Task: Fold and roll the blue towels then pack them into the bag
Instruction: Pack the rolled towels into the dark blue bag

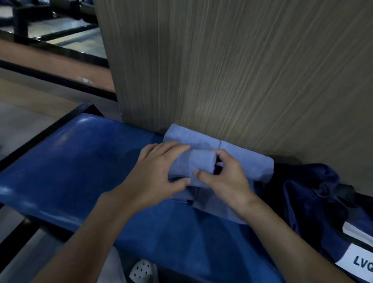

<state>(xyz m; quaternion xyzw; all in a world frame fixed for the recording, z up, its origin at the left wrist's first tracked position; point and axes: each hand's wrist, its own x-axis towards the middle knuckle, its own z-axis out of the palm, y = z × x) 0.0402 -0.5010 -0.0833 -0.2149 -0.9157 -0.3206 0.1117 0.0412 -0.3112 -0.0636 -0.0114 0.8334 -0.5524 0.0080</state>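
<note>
Blue padded worktop (69,166) before a wood-grain panel (252,68): left hand (157,172) and right hand (225,179) both grip a half-rolled blue towel (197,164), just in front of a finished roll (241,158); navy bag (309,207) at right. Uneven pressure would likely let the roll slacken or telescope.

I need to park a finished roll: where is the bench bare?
Bare: the left half of the bench, up to the left hand, and the near strip before the towel being rolled. Crowded: the back by the wood panel, where a rolled towel lies, and the right end, under the bag.
</note>
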